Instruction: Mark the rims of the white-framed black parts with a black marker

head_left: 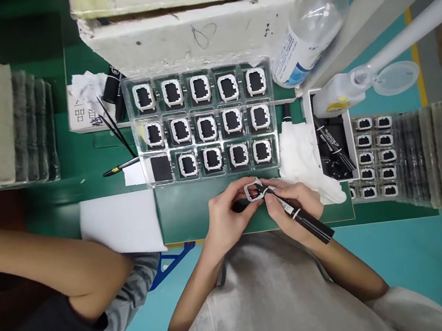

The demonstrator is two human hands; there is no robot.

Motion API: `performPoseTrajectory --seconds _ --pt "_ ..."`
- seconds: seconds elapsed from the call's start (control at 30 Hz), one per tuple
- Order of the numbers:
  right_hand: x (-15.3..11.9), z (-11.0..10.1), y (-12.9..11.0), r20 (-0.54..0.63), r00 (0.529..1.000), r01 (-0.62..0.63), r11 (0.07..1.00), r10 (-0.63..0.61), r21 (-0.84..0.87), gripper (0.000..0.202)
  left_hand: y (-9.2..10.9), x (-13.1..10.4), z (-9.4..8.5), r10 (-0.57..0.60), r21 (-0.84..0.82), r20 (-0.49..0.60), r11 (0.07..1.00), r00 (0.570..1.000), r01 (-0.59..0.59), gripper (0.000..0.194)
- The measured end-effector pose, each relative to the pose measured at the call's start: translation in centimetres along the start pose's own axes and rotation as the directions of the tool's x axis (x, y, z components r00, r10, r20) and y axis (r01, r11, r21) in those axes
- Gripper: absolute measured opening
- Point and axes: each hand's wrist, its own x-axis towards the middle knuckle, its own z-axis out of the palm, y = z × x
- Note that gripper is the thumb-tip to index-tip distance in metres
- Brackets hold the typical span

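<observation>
Pinched in my left hand (pixel 226 216) is a small white square frame (pixel 249 193), probably of the same kind as the parts in the tray. My right hand (pixel 294 206) holds a black marker pen (pixel 312 225), its tip end at the frame and its body slanting down to the right. Whether the tip touches the frame I cannot tell. Just beyond my hands lies a clear plastic tray (pixel 202 179) with rows of white frames with black centres. Its front left pocket (pixel 161 168) has no white frame in it.
A white cloth (pixel 304 159) and a box of markers (pixel 312 132) lie right. A spray bottle (pixel 308 30) stands behind. Stacked trays (pixel 436 150) rise far right, others (pixel 32 124) left. A white pad (pixel 120 226) lies beside a co-worker's arm (pixel 50 264). Tweezers (pixel 116 128) rest near the tray.
</observation>
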Motion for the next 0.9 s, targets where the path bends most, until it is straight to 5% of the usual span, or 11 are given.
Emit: performPoseTrajectory --seconds 0.3,0.5,0.9 --pt "0.2 0.2 0.2 -0.03 0.993 0.118 0.991 -0.116 0.066 0.016 1.0 0.5 -0.3 -0.21 -0.252 0.097 0.94 0.973 0.228 0.059" --pt "0.5 0.2 0.4 -0.01 0.985 0.169 0.972 -0.17 0.164 0.016 1.8 1.3 -0.5 -0.305 -0.384 0.174 0.855 0.936 0.35 0.037" --pt "0.8 1.5 -0.4 -0.047 0.984 0.173 0.984 -0.172 0.033 0.015 2.5 2.0 0.0 -0.343 -0.362 0.098 0.862 0.934 0.355 0.019"
